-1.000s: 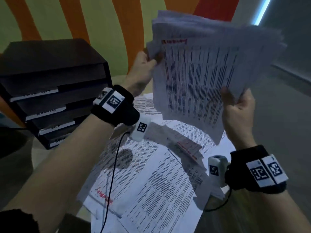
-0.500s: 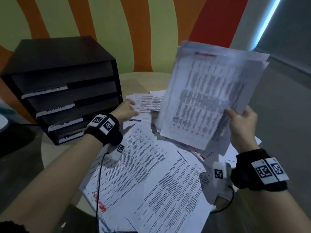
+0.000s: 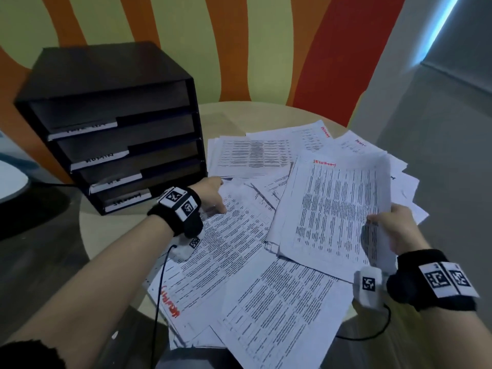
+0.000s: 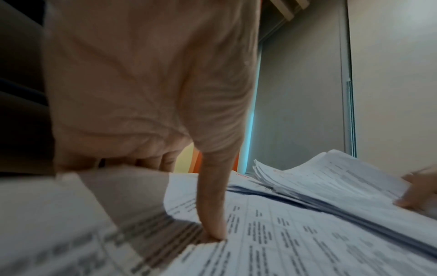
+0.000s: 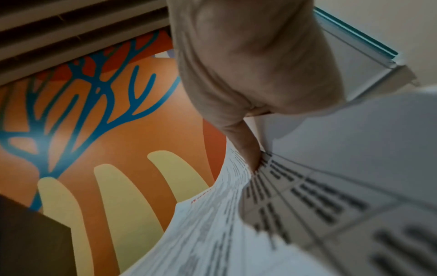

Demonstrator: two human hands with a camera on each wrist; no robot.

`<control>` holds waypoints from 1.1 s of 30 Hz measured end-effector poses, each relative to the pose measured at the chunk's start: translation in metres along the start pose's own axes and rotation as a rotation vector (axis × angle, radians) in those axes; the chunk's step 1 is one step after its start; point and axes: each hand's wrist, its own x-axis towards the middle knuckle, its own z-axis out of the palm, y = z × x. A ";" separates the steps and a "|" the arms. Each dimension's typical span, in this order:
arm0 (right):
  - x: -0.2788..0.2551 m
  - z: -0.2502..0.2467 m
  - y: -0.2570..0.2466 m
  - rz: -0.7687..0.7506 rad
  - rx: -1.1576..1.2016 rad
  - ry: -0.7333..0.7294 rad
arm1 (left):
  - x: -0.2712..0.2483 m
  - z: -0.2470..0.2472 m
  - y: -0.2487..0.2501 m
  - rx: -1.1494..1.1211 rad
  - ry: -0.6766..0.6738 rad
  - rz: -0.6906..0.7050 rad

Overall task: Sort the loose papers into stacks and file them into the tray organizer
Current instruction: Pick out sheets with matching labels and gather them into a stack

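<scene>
Clearly the left hand [image 3: 210, 194], nearer the tray organizer [image 3: 106, 83], pinches a loose sheet [image 3: 234, 230] just beside its front — the right hand [image 3: 396, 225], farther off, grips the stack [image 3: 332, 209].

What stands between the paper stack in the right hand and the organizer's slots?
The left hand, pinching a loose sheet, lies between the stack and the lower slots of the organizer. Nothing visible blocks the upper slots.
</scene>
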 end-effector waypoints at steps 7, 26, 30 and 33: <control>0.000 -0.013 0.006 0.013 0.023 0.073 | 0.003 -0.028 0.008 -0.195 0.595 0.073; 0.000 -0.061 0.007 -0.040 0.139 0.191 | 0.001 0.013 0.057 0.300 0.427 0.398; 0.002 -0.059 0.007 -0.033 0.136 0.175 | -0.017 0.034 0.099 0.482 0.052 0.842; 0.002 -0.059 0.008 -0.026 0.136 0.166 | -0.027 0.060 0.119 0.603 -0.120 0.939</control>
